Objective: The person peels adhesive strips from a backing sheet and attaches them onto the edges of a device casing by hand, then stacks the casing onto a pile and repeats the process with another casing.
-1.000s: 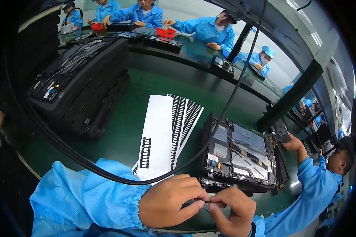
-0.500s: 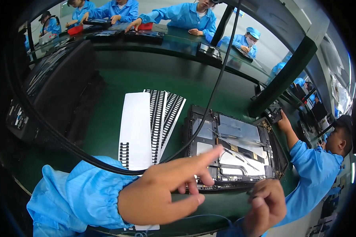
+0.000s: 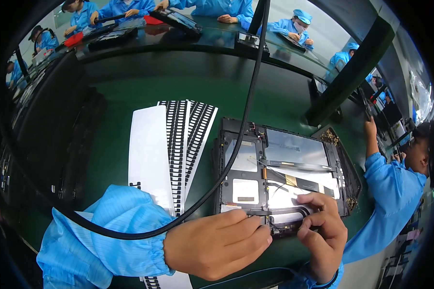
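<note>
The opened device point(image 3: 284, 176) lies at the view's four o'clock on the worktop point(image 3: 115, 91), left hand point(image 3: 219, 243) curled at its seven o'clock edge and right hand point(image 3: 325, 233) half-curled at its five (whether either grips anything, I cannot tell), white sheets point(image 3: 151, 149) at its nine.

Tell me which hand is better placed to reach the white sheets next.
Probably the left: the left hand is nearer the white sheets, and its sleeve overlaps their lower part in view. The right hand is farther off, at the near edge of the open device.
</note>
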The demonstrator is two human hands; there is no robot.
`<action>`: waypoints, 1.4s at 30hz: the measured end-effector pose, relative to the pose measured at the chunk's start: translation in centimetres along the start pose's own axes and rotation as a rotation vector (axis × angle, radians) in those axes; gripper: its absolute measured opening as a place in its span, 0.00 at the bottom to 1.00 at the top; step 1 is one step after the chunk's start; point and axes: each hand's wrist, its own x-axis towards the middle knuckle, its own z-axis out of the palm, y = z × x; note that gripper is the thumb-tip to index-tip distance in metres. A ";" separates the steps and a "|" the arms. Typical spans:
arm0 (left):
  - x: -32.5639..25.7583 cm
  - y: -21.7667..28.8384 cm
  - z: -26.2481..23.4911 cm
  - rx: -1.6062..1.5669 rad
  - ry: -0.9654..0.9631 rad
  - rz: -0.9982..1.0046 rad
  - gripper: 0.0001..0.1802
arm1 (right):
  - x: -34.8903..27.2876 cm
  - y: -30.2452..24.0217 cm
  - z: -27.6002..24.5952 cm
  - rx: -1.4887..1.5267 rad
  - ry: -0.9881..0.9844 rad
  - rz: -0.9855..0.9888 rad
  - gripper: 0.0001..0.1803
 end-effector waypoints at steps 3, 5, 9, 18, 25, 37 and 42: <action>-0.2 0.1 0.1 0.021 -0.006 -0.008 0.14 | 0.0 0.3 0.1 -0.004 -0.010 -0.009 0.04; -0.4 0.0 0.3 0.050 -0.014 -0.010 0.14 | 0.2 0.6 0.4 -0.025 -0.019 -0.017 0.04; -0.4 0.2 0.1 0.063 -0.037 -0.014 0.14 | 0.1 0.7 0.4 -0.085 -0.030 -0.041 0.04; 2.6 0.9 -0.1 0.071 -0.206 0.013 0.11 | 0.0 0.1 -0.1 -0.109 -0.033 0.015 0.05; 2.1 0.6 -0.5 0.109 -0.190 0.083 0.11 | -0.4 1.1 -1.3 -0.115 0.064 -0.078 0.06; 2.7 0.2 -0.8 0.152 -0.121 0.160 0.09 | -0.4 2.4 -0.3 -0.304 0.034 -0.419 0.09; 2.6 0.4 -0.8 0.177 -0.108 0.165 0.09 | -0.5 2.0 -0.4 -0.304 0.006 -0.445 0.08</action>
